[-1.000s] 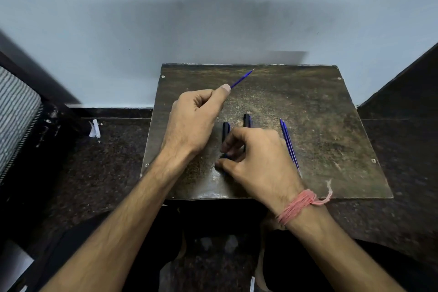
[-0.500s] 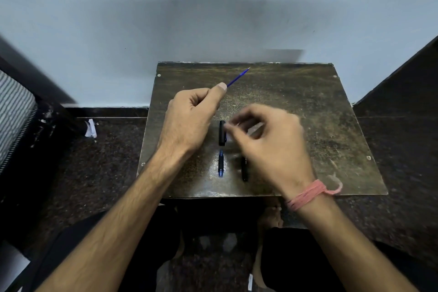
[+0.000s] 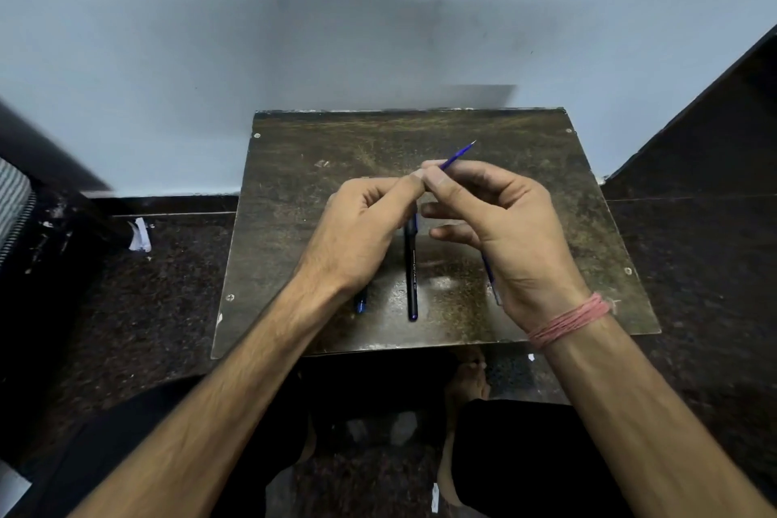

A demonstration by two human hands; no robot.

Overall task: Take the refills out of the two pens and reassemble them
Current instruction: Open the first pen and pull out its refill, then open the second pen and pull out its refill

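Start at the left. A short blue piece lies on the counter and peeks out from under your left wrist; too little shows to tell which part of a pen it is. Your left hand is curled, thumb and forefinger pressed together on the near end of the refill.

Between your hands, the black barrel lies flat on the counter, long axis running away from you, its far end hidden beneath your fingers. It looks stiff and smooth, so it may roll; take it at mid-length.

The refill is held up over the middle of the counter, pinched where your two thumbs meet. Its long axis slants up and to the right, with the fine tip pointing away from you toward the far right. Judge it as very light, thin and somewhat bendy: hold it close to where you push, and do not press on the tip, which could bend or smear ink.

Your right hand also pinches the refill with thumb and forefinger, the other fingers loosely spread below. A second refill lies under that hand, mostly hidden, running roughly along the barrel's line.
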